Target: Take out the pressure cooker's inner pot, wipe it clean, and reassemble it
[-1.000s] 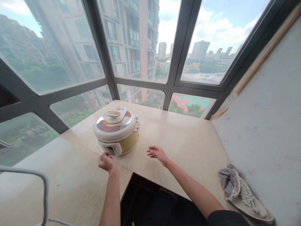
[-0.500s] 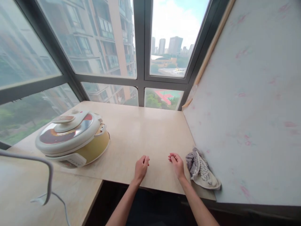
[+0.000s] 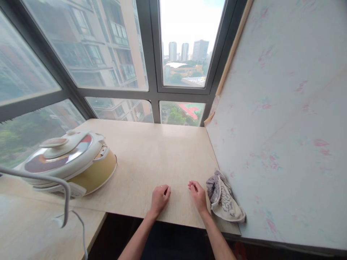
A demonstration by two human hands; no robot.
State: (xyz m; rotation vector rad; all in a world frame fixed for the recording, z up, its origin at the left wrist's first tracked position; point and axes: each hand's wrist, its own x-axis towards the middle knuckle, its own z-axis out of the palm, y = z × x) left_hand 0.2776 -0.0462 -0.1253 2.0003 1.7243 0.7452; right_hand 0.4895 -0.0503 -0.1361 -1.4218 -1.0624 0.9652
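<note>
My left hand [image 3: 160, 199] is closed over the near part of the pale wooden counter [image 3: 151, 155], its fingers curled inward. A tiny bright glint shows by its knuckles, too small to identify. Across a short gap, my right hand [image 3: 197, 195] is also curled, thumb against the fingers. Whatever either hand may hold is hidden. Just right of the right hand lies a crumpled grey and cream cloth [image 3: 225, 198], apart from the fingers, against the wall.
An oval electric cooker [image 3: 89, 169] with a white lid stands at the left. In front of it a grey cable [image 3: 66, 202] loops over a lower-left tabletop [image 3: 40, 234]. Framed windows [image 3: 154, 95] close off the back; a flower-patterned wall [image 3: 284, 144] rises at the right.
The view has shifted slightly right, so the cooker, cloth and window sit further left. Both hands keep their curled pose and appear a little lower in the picture.
</note>
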